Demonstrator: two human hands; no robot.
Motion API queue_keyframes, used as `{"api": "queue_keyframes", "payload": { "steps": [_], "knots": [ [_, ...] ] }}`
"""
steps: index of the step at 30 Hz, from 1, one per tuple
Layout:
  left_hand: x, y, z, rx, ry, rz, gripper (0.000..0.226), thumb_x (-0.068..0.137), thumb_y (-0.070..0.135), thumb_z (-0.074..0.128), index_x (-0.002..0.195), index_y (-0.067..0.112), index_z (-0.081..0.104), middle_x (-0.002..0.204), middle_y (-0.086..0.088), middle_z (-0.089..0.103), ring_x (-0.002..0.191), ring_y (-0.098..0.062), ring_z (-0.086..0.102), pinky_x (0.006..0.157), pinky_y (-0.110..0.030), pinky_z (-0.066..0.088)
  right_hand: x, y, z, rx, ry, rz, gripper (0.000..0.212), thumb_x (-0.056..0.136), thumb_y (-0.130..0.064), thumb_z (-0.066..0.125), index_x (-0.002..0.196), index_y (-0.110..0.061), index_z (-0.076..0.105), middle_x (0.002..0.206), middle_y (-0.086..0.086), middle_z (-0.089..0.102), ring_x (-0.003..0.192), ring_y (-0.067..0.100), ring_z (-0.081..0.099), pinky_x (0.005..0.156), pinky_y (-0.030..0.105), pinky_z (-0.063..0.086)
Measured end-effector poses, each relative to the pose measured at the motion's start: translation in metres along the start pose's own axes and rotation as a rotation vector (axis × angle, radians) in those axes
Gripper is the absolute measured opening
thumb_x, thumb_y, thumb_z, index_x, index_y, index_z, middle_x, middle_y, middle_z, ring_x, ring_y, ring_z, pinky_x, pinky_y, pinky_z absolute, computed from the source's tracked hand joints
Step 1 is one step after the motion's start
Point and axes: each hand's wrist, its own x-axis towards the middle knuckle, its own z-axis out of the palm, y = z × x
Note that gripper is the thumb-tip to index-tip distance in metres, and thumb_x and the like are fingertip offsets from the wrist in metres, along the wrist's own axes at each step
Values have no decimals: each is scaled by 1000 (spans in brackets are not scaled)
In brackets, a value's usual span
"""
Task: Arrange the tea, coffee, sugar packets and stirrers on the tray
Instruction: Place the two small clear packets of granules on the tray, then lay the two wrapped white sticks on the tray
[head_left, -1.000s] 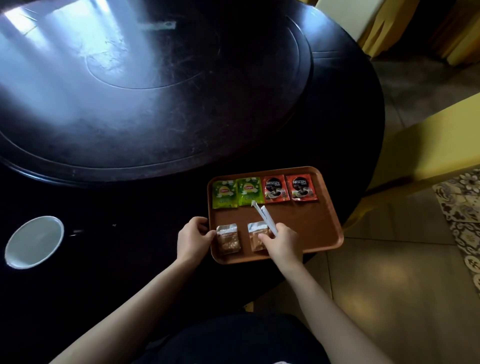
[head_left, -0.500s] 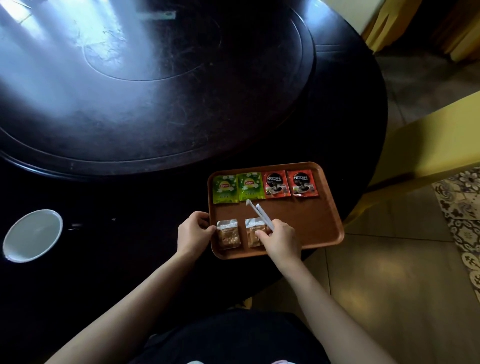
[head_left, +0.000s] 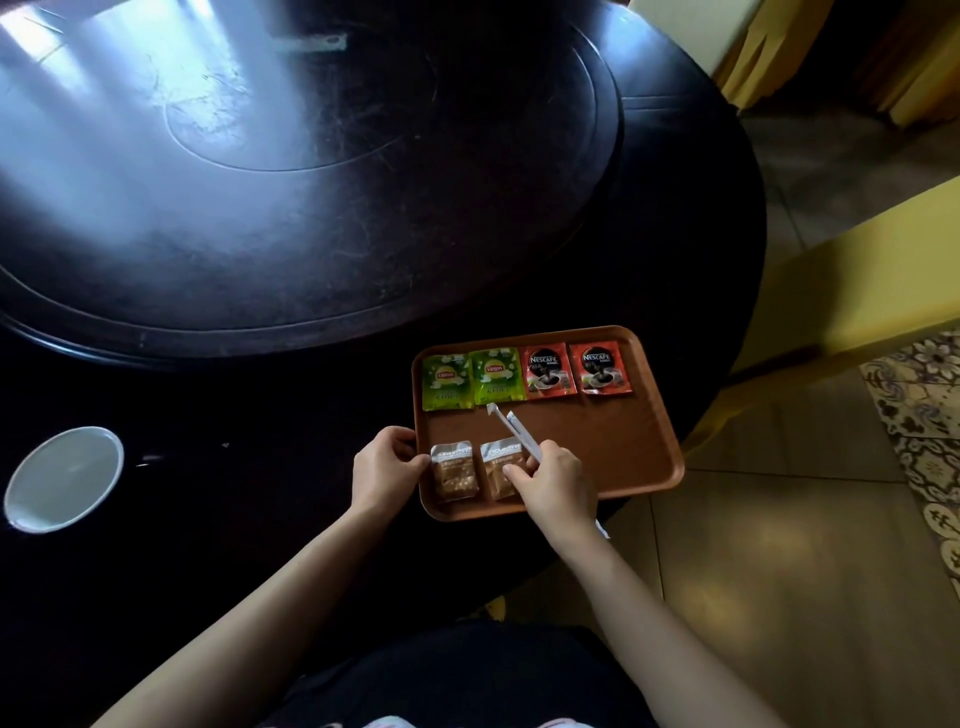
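Observation:
A brown tray (head_left: 623, 447) lies at the near right edge of the dark round table. Along its far side sit two green tea packets (head_left: 470, 376) and two red coffee packets (head_left: 576, 369) in a row. Two brown sugar packets (head_left: 456, 470) lie at its near left. My right hand (head_left: 558, 480) holds two white wrapped stirrers (head_left: 511, 426), which point up and left toward the tea, and its fingertips touch the right sugar packet (head_left: 498, 467). My left hand (head_left: 384, 465) grips the tray's left rim beside the left sugar packet.
A white cup (head_left: 62, 478) stands on the table at the left. A raised round turntable (head_left: 291, 171) fills the table's middle. A yellow chair (head_left: 852, 280) stands to the right, over tiled floor and a patterned rug (head_left: 930, 431).
The view shifted slightly. My right hand's fingers slid left onto the right sugar packet, still holding the stirrers. My left hand stayed on the tray's rim.

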Motion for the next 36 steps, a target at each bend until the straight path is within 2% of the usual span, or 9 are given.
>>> {"api": "queue_keyframes", "payload": {
  "steps": [7, 11, 14, 17, 20, 28, 30, 33, 36],
  "knots": [
    [0, 0, 0, -7, -7, -2, 31, 76, 13, 69, 105, 9, 60, 80, 5, 59, 75, -9, 58, 61, -17, 44, -4, -3, 1, -40, 18, -13, 29, 85, -37, 59, 93, -10, 55, 98, 7, 61, 85, 22, 59, 64, 29, 42],
    [0, 8, -4, 78, 58, 40, 35, 81, 19, 64, 113, 7, 56, 100, -7, 63, 86, -14, 56, 73, -25, 42, -2, -3, -7, 3, 16, -15, 33, 88, -41, 52, 97, -9, 53, 99, 8, 59, 89, 23, 58, 70, 33, 46],
    [-1, 31, -9, 100, 106, 343, 39, 84, 22, 59, 122, 14, 52, 115, -9, 58, 101, -18, 55, 84, -30, 46, 5, -6, -31, -38, -11, -182, 31, 96, -31, 36, 105, -8, 55, 101, 9, 55, 95, 26, 56, 74, 33, 41],
    [-4, 62, -6, 207, -100, 637, 38, 86, 20, 56, 124, 16, 55, 124, -10, 58, 114, -23, 52, 95, -36, 44, 9, -10, -56, -136, -167, -399, 30, 97, -27, 36, 112, -12, 57, 104, 7, 55, 97, 25, 55, 78, 34, 42],
    [-8, 76, 4, 284, -309, 728, 25, 89, 20, 51, 110, 14, 64, 111, -7, 67, 103, -20, 60, 86, -32, 49, 15, -10, -72, -128, -205, -514, 28, 94, -24, 44, 113, -12, 61, 109, 9, 62, 101, 24, 56, 86, 36, 45],
    [-5, 81, 5, 221, -378, 575, 17, 89, 16, 51, 91, 10, 66, 78, 0, 65, 68, -10, 57, 60, -16, 42, 23, 10, -110, 46, -190, -440, 16, 89, -29, 54, 89, -19, 67, 75, -8, 62, 73, 10, 59, 71, 25, 48],
    [-2, 81, 5, 206, -393, 520, 15, 89, 20, 52, 86, 16, 66, 69, 7, 61, 60, -3, 52, 54, -11, 40, 24, 20, -124, 141, -174, -381, 10, 88, -26, 57, 88, -21, 66, 78, -5, 65, 71, 8, 60, 64, 13, 47],
    [0, 79, 7, 93, -430, 393, 16, 88, 26, 55, 73, 28, 62, 62, 9, 58, 52, 0, 49, 46, -8, 37, 22, 32, -137, 373, -240, -261, 12, 87, -20, 59, 96, -19, 66, 80, -4, 67, 71, 8, 60, 58, 11, 50],
    [-2, 75, 9, 19, -475, 302, 9, 88, 28, 55, 89, 28, 64, 68, 9, 60, 54, 0, 51, 48, -9, 39, 25, 42, -133, 525, -239, -171, 8, 86, -15, 59, 90, -17, 66, 78, 0, 66, 68, 10, 59, 57, 15, 51]
  ]
}}
